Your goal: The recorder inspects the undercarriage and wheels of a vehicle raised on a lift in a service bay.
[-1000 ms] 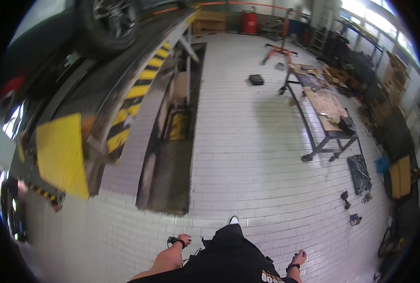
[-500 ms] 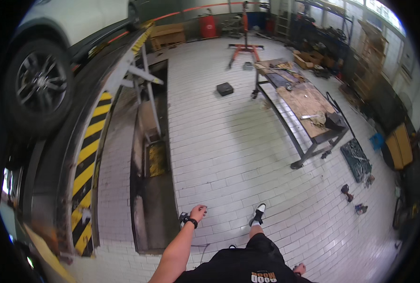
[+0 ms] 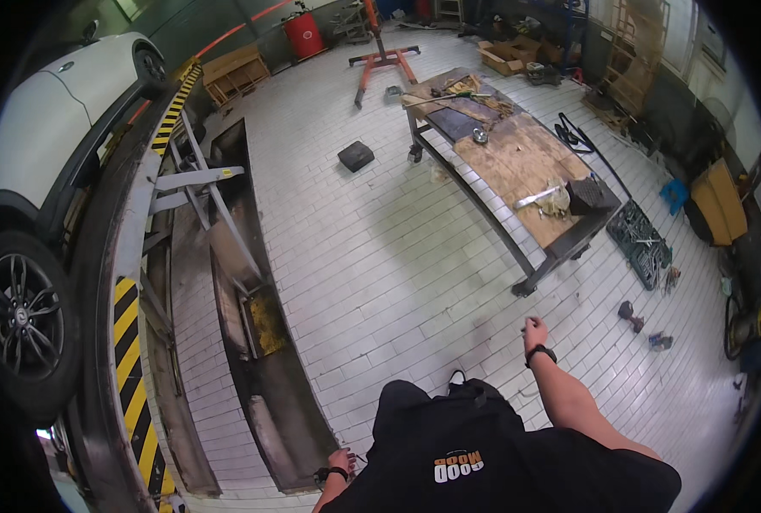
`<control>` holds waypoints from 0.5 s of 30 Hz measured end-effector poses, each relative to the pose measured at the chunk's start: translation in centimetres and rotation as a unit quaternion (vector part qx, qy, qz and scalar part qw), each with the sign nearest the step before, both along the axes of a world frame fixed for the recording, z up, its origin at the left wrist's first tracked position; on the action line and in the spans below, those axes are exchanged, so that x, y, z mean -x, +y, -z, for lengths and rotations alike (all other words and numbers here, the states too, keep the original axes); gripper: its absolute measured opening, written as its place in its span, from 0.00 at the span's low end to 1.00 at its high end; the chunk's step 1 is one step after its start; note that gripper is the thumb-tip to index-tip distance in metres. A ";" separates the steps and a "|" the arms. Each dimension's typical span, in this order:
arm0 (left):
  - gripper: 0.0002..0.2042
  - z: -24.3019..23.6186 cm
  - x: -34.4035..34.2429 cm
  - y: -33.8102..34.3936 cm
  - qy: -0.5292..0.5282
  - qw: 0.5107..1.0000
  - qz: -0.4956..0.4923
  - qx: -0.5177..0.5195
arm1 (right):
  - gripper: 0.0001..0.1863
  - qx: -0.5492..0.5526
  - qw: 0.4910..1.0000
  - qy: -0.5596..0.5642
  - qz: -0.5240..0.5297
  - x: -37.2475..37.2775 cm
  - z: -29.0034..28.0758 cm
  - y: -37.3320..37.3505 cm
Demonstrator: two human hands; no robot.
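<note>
My right hand (image 3: 534,333) swings forward over the tiled floor, near the front leg of the workbench (image 3: 560,250). Its fingers are curled in, with nothing visible in them, and a dark watch (image 3: 540,354) is on the wrist. Low beside my body, my left hand (image 3: 343,460) hangs near the edge of the floor pit (image 3: 299,427). Its fingers are loosely apart and hold nothing that I can see; a dark band sits on that wrist. Neither hand touches anything. On the bench lie a wooden board (image 3: 504,158), a pale flat tool (image 3: 536,197) and a dark box (image 3: 587,197).
A white car (image 3: 89,94) stands on a lift with yellow-black striped edges (image 3: 132,368) at left. A black case (image 3: 355,156) is on the floor ahead. At right lie an open socket-tool case (image 3: 639,244), a cordless drill (image 3: 630,316) and an orange stand (image 3: 384,58) farther back.
The view has turned right and moved forward, bringing the bench closer. My right arm has swung forward, while my left has swung back beside my body.
</note>
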State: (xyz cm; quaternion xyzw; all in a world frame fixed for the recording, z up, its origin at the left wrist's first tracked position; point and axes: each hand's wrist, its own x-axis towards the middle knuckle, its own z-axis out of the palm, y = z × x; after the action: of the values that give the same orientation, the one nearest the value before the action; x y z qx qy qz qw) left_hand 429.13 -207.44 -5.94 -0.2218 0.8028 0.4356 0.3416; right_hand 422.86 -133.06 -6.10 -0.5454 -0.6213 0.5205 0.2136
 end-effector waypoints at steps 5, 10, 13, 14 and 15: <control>0.13 -0.6 6.9 8.2 -0.053 0.962 -0.249 -0.101 | 0.15 -0.053 0.990 0.058 -0.115 14.7 -4.4 1.5; 0.13 3.2 19.3 11.0 -0.164 0.944 -0.257 -0.129 | 0.14 -0.088 0.986 0.016 -0.142 19.6 -2.1 2.5; 0.12 4.5 28.9 13.3 -0.114 0.956 -0.262 -0.065 | 0.13 -0.056 0.993 -0.091 -0.059 17.9 0.8 3.7; 0.12 4.8 32.6 14.6 -0.123 0.953 -0.267 -0.074 | 0.13 -0.021 0.998 -0.067 0.003 15.9 2.8 5.2; 0.12 5.1 36.2 15.7 -0.134 0.950 -0.270 -0.084 | 0.13 0.012 0.997 -0.040 0.065 14.4 4.5 7.0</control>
State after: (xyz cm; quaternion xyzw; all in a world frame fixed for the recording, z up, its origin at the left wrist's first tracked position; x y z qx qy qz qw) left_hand 392.90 -191.76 -11.08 -0.4574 0.6202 0.5434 0.3329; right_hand 408.44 -126.07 -10.61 -0.6079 -0.5860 0.4907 0.2151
